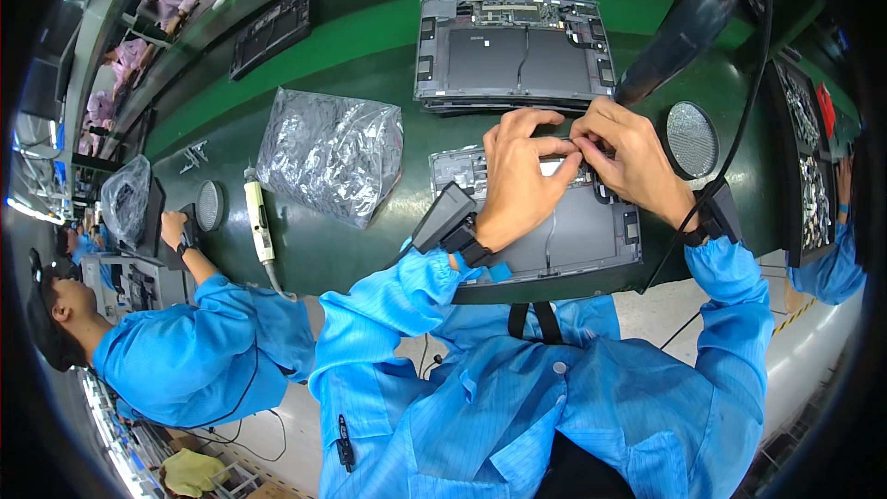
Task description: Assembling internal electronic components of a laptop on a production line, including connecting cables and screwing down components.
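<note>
Over the far edge of an opened laptop base (588, 233), my hands meet with their fingertips close together. My left hand (525, 176) is closed in a loose pinch, thumb and forefinger drawn together. My right hand (630, 155) pinches too, its fingertips at a small thin dark piece whose kind I cannot make out. Beneath them the laptop base shows a circuit board at its far side and a large dark battery nearer me, partly hidden by my hands. Just beyond, a stack of similar laptop bases (485, 60) has its insides facing up.
Left of the laptop base lies a silvery plastic bag (330, 155), then a cream electric screwdriver (259, 222). A round dish (691, 139) sits at right, near a hanging black cable (753, 120) and a dark tube (679, 37). A co-worker (189, 342) works at left; parts trays (802, 143) stand far right.
</note>
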Motion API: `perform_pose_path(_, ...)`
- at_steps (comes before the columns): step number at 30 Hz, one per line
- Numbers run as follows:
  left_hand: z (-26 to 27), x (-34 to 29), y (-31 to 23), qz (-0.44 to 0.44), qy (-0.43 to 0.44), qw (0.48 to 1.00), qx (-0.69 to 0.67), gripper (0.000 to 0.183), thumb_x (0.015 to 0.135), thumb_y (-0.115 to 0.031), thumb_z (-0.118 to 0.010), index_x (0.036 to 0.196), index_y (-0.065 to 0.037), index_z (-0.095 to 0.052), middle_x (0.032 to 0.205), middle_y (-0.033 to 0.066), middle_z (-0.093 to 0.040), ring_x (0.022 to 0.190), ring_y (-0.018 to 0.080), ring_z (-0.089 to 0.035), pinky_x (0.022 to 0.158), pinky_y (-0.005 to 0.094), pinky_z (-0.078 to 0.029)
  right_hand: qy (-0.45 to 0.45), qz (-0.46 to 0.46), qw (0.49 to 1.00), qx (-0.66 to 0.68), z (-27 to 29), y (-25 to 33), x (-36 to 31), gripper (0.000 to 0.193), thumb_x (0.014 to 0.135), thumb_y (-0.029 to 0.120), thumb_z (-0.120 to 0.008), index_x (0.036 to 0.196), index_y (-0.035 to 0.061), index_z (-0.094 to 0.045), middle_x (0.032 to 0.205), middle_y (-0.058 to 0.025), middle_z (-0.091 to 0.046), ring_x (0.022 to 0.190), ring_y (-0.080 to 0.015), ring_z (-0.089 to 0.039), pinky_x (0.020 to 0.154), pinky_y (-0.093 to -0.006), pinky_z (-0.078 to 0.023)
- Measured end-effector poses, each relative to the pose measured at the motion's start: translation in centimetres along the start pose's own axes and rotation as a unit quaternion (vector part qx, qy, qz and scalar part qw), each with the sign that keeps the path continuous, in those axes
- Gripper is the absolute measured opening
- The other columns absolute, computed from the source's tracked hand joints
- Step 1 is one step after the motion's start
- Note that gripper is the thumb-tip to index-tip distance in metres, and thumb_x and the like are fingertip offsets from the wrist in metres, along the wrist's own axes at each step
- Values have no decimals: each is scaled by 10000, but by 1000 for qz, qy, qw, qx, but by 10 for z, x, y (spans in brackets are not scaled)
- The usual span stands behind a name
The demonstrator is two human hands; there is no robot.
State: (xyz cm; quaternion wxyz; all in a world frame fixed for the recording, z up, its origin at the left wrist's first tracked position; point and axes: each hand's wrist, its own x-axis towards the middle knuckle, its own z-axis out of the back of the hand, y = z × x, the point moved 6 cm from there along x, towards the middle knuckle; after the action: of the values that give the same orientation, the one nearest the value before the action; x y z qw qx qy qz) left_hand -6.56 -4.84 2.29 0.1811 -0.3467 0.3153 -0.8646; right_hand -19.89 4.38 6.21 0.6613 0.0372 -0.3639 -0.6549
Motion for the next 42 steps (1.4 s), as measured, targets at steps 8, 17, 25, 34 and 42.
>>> perform_pose_path(8,41,-15,-5,-49,15,995,82,328,831,-183,-886,1129,-53,-843,1275,132,-766,1161,363,-708,1082,501,-503,1,-46,996,79,-18,3,5,116,875,-38,-779,977,-32,-724,887,-123,-647,714,-268,-662,645,-377,-532)
perform_pose_path(17,35,-22,5,-48,24,997,54,345,846,-186,-876,1158,-50,-824,1269,131,-759,1147,353,-713,1033,481,-541,-6,-67,997,43,-25,1,8,89,878,-37,-781,961,-29,-750,871,-108,-674,662,-230,-640,607,-340,-507)
perform_pose_path(25,33,-22,4,-67,26,996,45,330,856,-186,-863,1152,-47,-821,1241,128,-747,1121,358,-708,1019,486,-541,-24,-63,997,35,-25,6,8,86,890,-54,-768,971,-27,-755,875,-107,-684,649,-218,-638,596,-338,-502)
perform_pose_path(34,31,-21,5,-67,33,996,50,342,851,-190,-856,1165,-61,-814,1239,121,-737,1111,355,-701,1004,485,-540,-24,-65,997,12,-26,9,7,106,879,-56,-769,980,-23,-759,883,-114,-693,659,-229,-670,599,-349,-515)
perform_pose_path(42,29,-21,6,-64,43,995,61,335,867,-195,-836,1174,-67,-801,1218,116,-726,1092,345,-694,986,478,-539,-6,-12,996,-94,-26,25,14,122,853,-27,-775,970,3,-757,916,-116,-700,743,-368,-700,657,-436,-556)
